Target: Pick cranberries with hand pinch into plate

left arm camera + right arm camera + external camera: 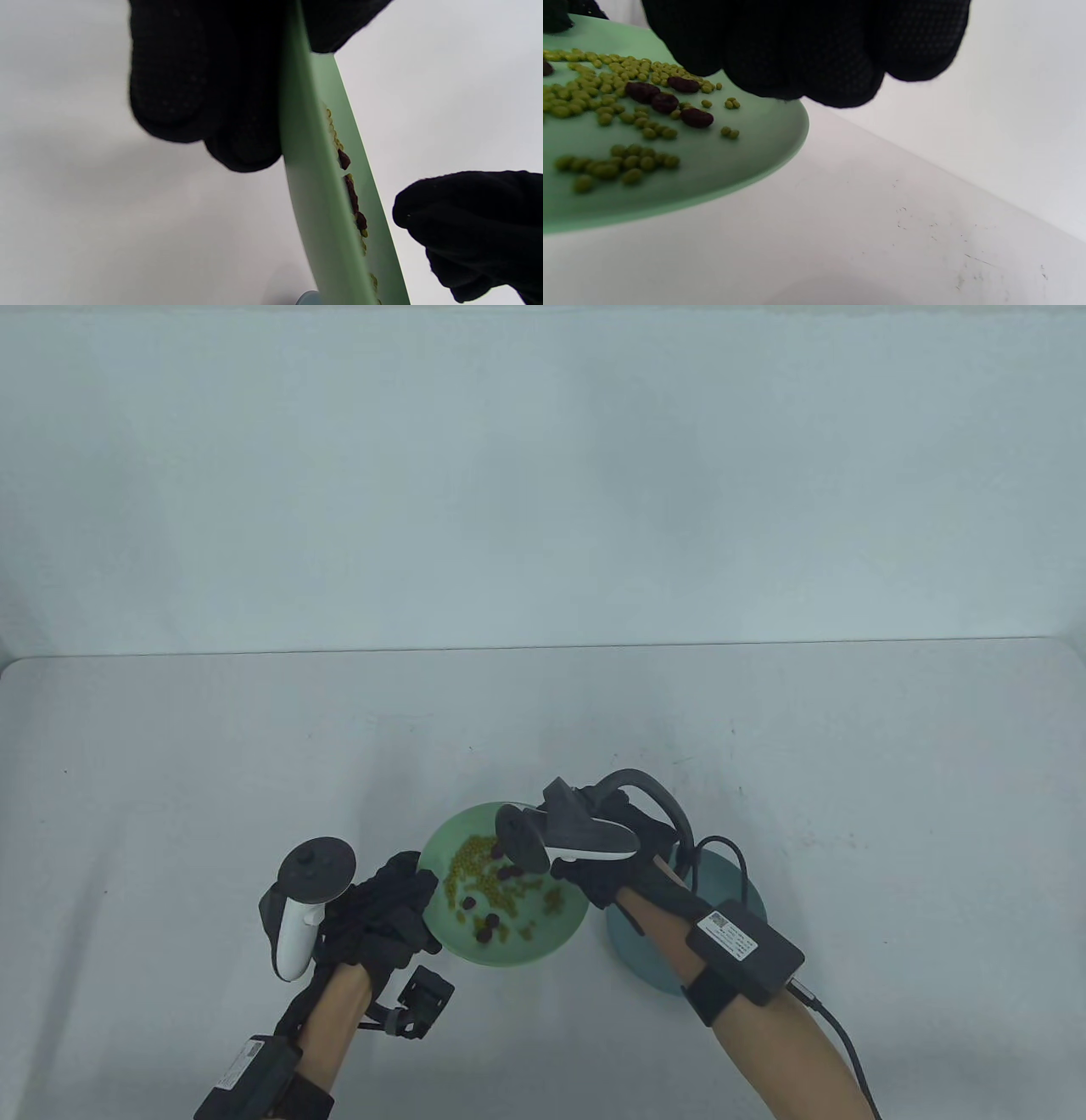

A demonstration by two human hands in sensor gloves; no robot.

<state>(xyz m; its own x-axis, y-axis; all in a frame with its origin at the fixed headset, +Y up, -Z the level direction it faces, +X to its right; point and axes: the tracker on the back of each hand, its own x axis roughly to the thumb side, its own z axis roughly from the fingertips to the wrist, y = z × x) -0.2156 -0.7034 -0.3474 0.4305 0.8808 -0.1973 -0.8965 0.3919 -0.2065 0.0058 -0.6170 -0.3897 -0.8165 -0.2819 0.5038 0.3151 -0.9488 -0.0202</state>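
Green plate (pixel 441 848): my landmark – it sits on the table (pixel 170 780) holding the dark cranberries (pixel 487 931) mixed in with small green beans (pixel 475 857)
Left hand (pixel 382 912): I see it holding the green plate's left rim, fingers (pixel 203 84) outside the wall and one over the lip
Right hand (pixel 615 857): over the green plate's right side; fingers (pixel 806 51) bunched close above the cranberries – I cannot tell whether they pinch one
Blue plate (pixel 747 891): just right of the green plate, mostly hidden under my right forearm; I take it as the target
Risk, wrong pick: beans lie touching the cranberries, so a broad pinch may drag beans along
Risk, drop: a loose pinch could spill a berry onto the table between the two plates
Risk, tipping: pressing the rim could tilt the green plate
Writing: labels on both forearm boxes, too small to read
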